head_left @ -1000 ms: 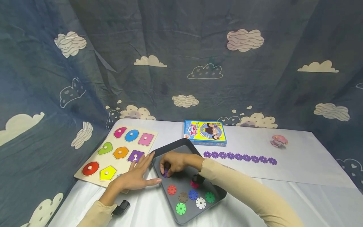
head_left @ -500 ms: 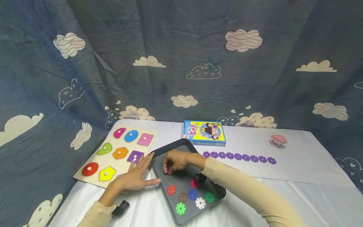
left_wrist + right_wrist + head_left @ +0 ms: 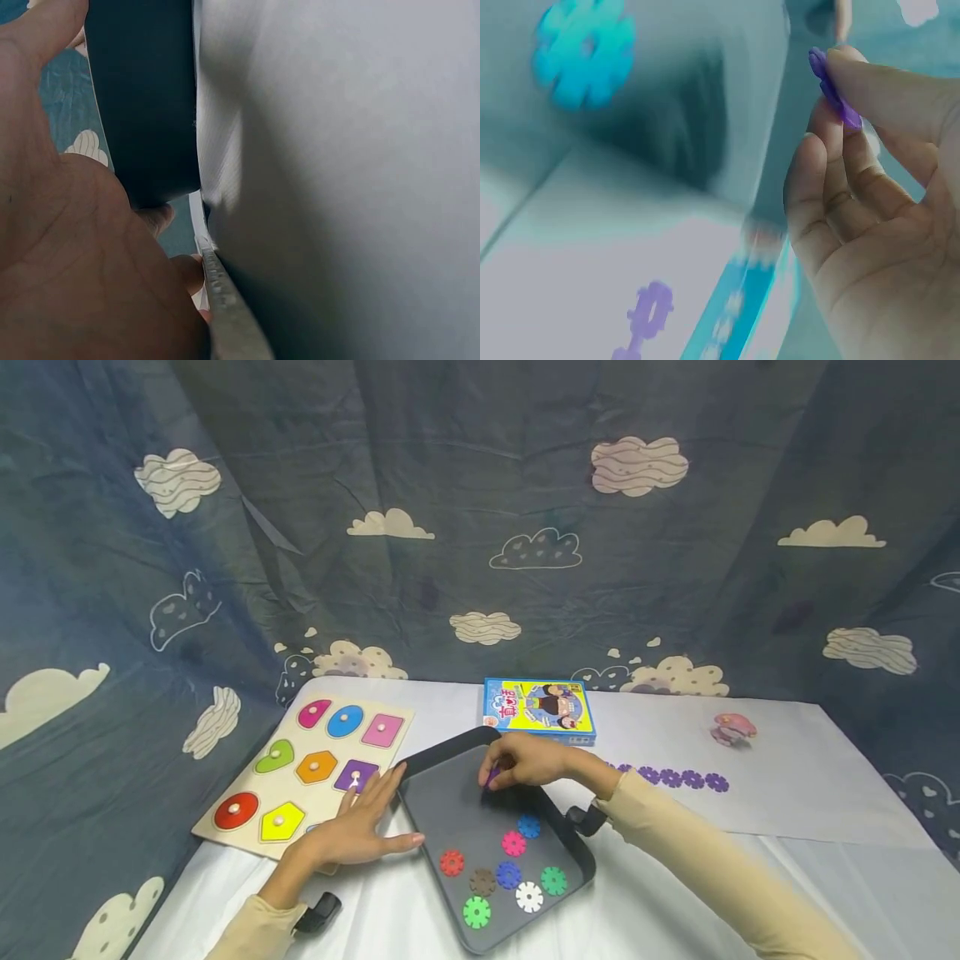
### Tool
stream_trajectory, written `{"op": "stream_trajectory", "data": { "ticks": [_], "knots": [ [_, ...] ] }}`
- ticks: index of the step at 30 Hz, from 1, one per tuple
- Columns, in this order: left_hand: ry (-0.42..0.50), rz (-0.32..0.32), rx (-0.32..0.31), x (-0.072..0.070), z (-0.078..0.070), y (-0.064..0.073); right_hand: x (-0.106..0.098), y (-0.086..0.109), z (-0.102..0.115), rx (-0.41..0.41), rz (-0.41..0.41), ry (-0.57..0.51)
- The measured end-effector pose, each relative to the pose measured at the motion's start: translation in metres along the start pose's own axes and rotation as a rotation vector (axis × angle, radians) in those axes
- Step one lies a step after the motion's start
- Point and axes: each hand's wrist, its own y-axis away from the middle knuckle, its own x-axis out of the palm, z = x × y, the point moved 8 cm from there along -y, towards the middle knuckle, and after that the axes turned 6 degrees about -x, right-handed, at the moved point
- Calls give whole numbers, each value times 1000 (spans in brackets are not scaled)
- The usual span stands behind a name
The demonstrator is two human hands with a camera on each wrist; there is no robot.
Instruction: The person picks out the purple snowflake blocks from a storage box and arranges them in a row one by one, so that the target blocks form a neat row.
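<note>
My right hand [image 3: 528,760] is over the far right part of a dark grey tray [image 3: 450,806], pinching a purple snowflake disc [image 3: 838,90] between thumb and fingertips. In the right wrist view the disc stands nearly edge-on. My left hand [image 3: 352,831] has spread, straight fingers at the tray's left rim, thumb pointing toward its side; the left wrist view shows the palm close to the dark tray wall. Inside the tray lie several loose discs, among them a pink disc [image 3: 513,842], a white disc [image 3: 529,897] and a bright green disc [image 3: 477,912]. My right hand and wrist partly hide a purple disc row [image 3: 682,778].
A wooden shape puzzle board [image 3: 300,789] with knobbed pieces lies left of the tray, partly under the left hand. Behind the tray is a blue and yellow box [image 3: 538,708]. A small pink toy [image 3: 734,728] sits at the far right. A cloud-patterned curtain [image 3: 480,568] borders the table.
My right hand has lifted the purple disc from the tray's left part and carried it rightward, uncovering a blue disc and covering the row's left end. My left hand has stayed put.
</note>
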Motion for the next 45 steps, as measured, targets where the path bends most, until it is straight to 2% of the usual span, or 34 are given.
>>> {"op": "stream_trajectory", "data": {
  "ticks": [8,13,19,25,31,38,45],
  "knots": [
    [-12,1,3,2,1,-1,-40,52,-34,93,-171,-123],
    [-7,0,2,2,0,-1,-60,85,-55,132,-245,-175],
    [-21,-4,6,1,0,-2,-75,128,-80,228,-323,-159],
    [3,-3,1,1,1,0,-86,174,-99,328,-384,-102],
    [-10,-1,6,2,0,-2,-95,232,-120,408,-434,-56],
    [-23,-6,5,1,-1,-3,-102,295,-155,521,-532,-11],
    [1,-2,-3,3,0,-2,-95,335,-184,641,-514,-25]
  ]
}}
